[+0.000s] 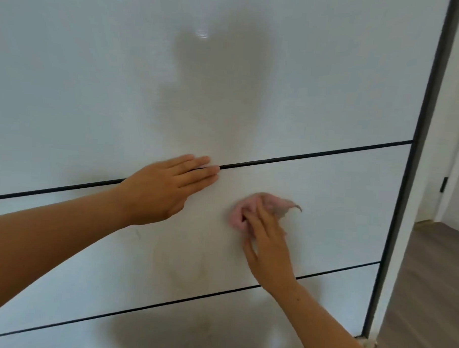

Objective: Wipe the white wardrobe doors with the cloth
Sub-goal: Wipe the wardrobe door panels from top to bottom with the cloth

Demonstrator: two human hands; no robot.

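Gripping a bunched pink cloth [238, 216] in curled fingers, the right hand [268, 244] is pressing it to the white wardrobe door [335, 204], middle panel; left of it, the flat, empty left hand [164, 190] is apparently bracing across the dark seam [302, 156].

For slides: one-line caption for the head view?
Right hand holds a pink cloth against the white wardrobe door; left hand rests flat on it.

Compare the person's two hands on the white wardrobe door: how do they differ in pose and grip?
The left hand lies flat with straight fingers; the right hand curls its fingers into a bunched pink cloth. The left hand holds nothing and crosses the dark seam; the right hand sits lower, within the middle panel. Both rest against the wardrobe door.
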